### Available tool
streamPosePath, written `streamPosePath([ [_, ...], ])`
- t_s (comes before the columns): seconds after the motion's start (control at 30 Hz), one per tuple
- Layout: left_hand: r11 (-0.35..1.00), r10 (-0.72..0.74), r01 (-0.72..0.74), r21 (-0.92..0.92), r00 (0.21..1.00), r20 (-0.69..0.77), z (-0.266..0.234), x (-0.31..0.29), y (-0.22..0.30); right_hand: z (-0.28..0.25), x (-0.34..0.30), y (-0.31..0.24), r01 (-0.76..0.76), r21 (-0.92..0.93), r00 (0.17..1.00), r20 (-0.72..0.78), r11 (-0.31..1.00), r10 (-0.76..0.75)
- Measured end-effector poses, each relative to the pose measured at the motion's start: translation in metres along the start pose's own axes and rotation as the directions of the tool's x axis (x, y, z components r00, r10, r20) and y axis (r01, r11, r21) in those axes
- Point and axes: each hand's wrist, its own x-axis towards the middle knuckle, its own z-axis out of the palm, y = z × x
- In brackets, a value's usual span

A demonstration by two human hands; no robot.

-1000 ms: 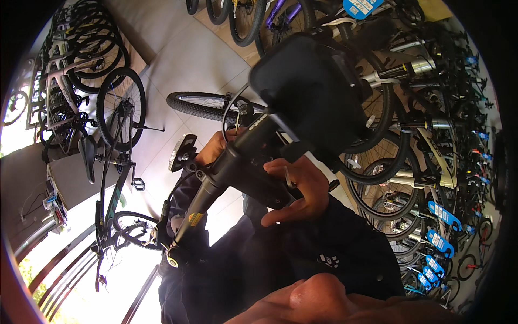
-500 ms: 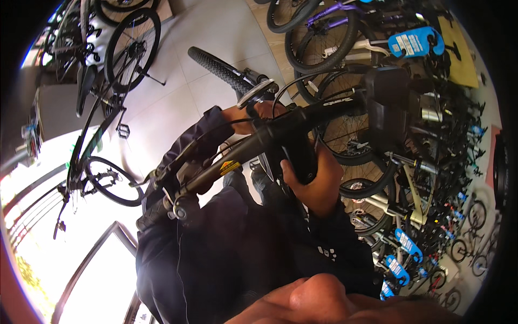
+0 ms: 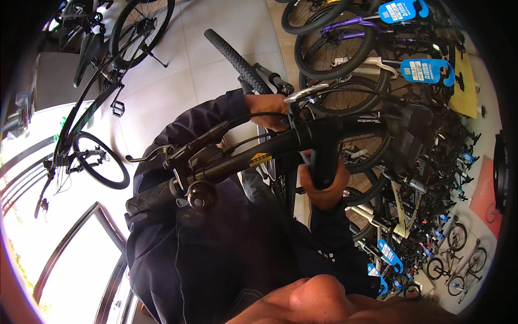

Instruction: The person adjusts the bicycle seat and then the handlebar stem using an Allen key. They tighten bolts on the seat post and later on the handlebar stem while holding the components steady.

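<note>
A bicycle handlebar (image 3: pixel 259 156) slants across in front of my body, with a black grip (image 3: pixel 151 198), a round bell (image 3: pixel 200 197) and a brake lever (image 3: pixel 145 156) at its left end. My right hand (image 3: pixel 326 189) wraps round the lower end of the black stem (image 3: pixel 325 162), thumb on the left side. My left hand (image 3: pixel 268 109) reaches past the far side of the handlebar, beside a reflector (image 3: pixel 305 93). Cables and a bracket hide its fingers. The bike's knobby front tire (image 3: pixel 237 60) points away to the upper left.
Rows of parked bicycles crowd the right, including one with a purple fork (image 3: pixel 345 28) and several with blue tags (image 3: pixel 427 72). Another bicycle (image 3: pixel 89 124) stands at the left on the tiled floor (image 3: pixel 210 86). A framed glass door (image 3: pixel 81 254) is at lower left.
The handlebar, stem and both hands have shifted to the right in the view. The front tire has shifted right too. My right hand stays on the stem.
</note>
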Motion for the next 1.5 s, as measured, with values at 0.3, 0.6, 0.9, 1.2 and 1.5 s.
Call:
streamPosePath([
  [0.3, 0.960, -0.234, 0.276, 0.033, 0.865, -0.443, 0.029, -0.058, 0.018, 0.078, 0.008, 0.110, -0.020, 0.493, 0.998, -0.042, 0.870, 0.046],
  [0.6, 0.989, -0.123, 0.136, 0.054, 0.973, -0.197, 0.009, -0.048, 0.013, 0.086, 0.030, 0.129, 0.043, 0.222, 0.997, -0.072, 0.974, -0.028],
  [0.9, 0.996, -0.066, 0.078, 0.053, 0.978, -0.198, 0.018, -0.025, 0.017, 0.077, 0.033, 0.131, 0.043, 0.157, 0.995, -0.091, 0.987, -0.029],
  [1.2, 0.969, 0.010, 0.068, 0.236, 0.950, -0.313, 0.033, -0.026, 0.030, 0.085, 0.035, 0.140, 0.063, 0.096, 0.988, -0.145, 0.993, -0.048],
  [1.5, 0.967, 0.024, 0.093, 0.237, 0.894, -0.448, 0.051, -0.025, 0.022, 0.102, 0.012, 0.142, 0.060, 0.011, 0.965, -0.255, 0.998, -0.055],
])
